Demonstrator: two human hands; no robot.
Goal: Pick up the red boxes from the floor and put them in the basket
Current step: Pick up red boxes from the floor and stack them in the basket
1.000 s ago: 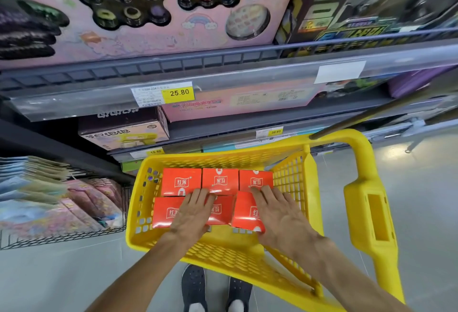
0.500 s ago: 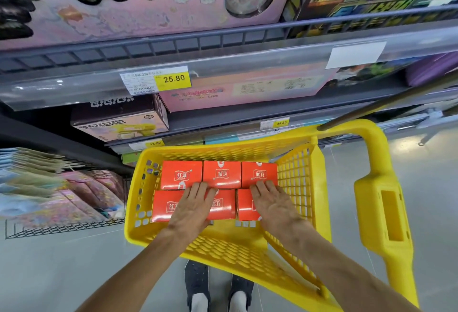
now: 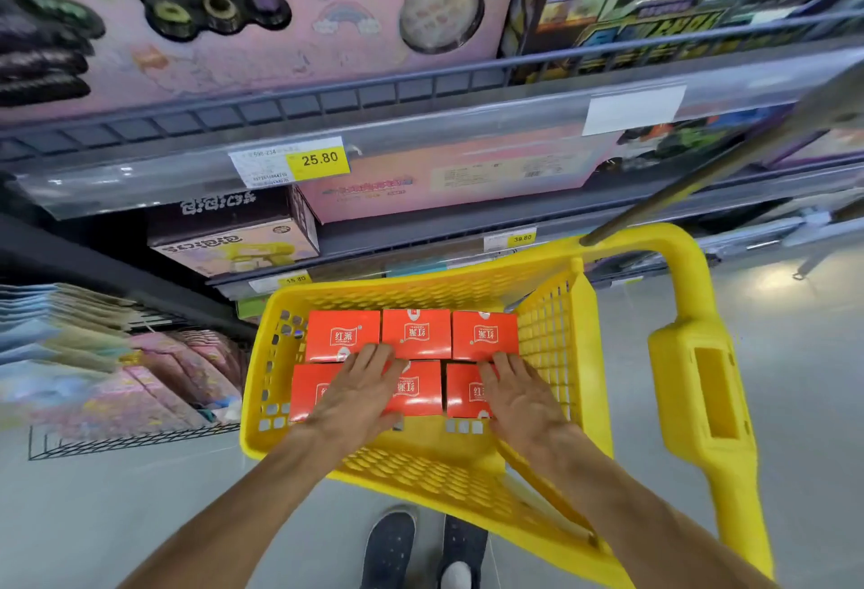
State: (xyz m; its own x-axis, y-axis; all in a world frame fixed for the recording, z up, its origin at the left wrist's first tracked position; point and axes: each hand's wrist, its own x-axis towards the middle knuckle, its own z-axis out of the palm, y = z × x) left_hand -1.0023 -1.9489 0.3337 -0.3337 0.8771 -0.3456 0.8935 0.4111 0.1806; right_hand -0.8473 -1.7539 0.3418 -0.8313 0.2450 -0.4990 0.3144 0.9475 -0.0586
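A yellow plastic shopping basket with perforated walls stands on a smooth grey floor in a shop aisle, right against a run of grey metal shelving. Its tall yellow handle rises at the right. Six red boxes lie flat in the basket in two rows of three, edges touching, white logos facing up. The left hand lies palm down across the near-left and near-middle boxes, fingers straight and close together, their tips reaching the far row. The right hand rests palm down on the near-right box, fingers slightly spread, next to the basket's right wall; neither hand grips anything.

On the shelf edge a yellow price tag reads 25.80; above it stands a large pink toy pack, and below sits a boxed toy. A wire bin of pastel packets sits low at the left.

The hands cover much of the near row's labels. The shelf goods at the upper right are blurred and hard to read. A pair of dark shoes is cut off at the bottom edge, below the basket
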